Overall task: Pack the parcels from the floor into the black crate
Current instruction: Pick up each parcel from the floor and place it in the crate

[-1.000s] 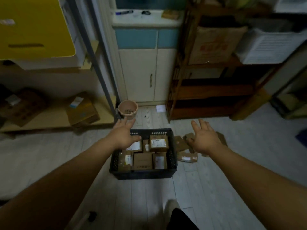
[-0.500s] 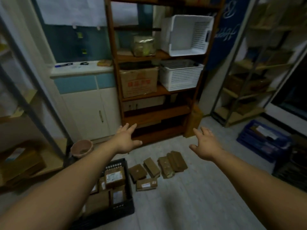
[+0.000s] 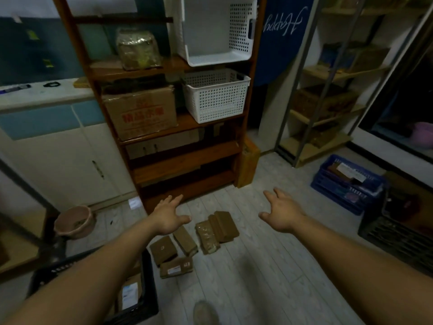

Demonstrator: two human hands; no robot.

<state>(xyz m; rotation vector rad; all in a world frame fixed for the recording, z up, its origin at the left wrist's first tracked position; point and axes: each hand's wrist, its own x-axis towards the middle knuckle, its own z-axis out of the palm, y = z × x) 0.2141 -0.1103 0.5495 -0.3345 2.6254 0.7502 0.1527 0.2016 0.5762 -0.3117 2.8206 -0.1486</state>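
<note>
Several brown parcels lie on the grey floor in front of me: a labelled one [image 3: 176, 268], a flat one [image 3: 162, 249], a narrow one [image 3: 185, 240] and a stacked group [image 3: 220, 227]. The black crate [image 3: 147, 289] sits at the lower left, mostly hidden under my left forearm, with a labelled parcel [image 3: 130, 293] showing inside. My left hand [image 3: 169, 218] hovers above the parcels, fingers spread, holding nothing. My right hand [image 3: 282, 213] hangs to the right of the pile, also spread and empty.
A wooden shelf unit [image 3: 187, 160] with a cardboard box [image 3: 140, 113] and white baskets [image 3: 215, 95] stands right behind the parcels. A pink pot [image 3: 73, 221] sits at the left. A blue crate [image 3: 346, 184] and another black crate [image 3: 396, 233] stand at the right.
The view has swung right and up from over the black crate to the parcels on the floor. Both hands stay spread and empty, now above the pile.
</note>
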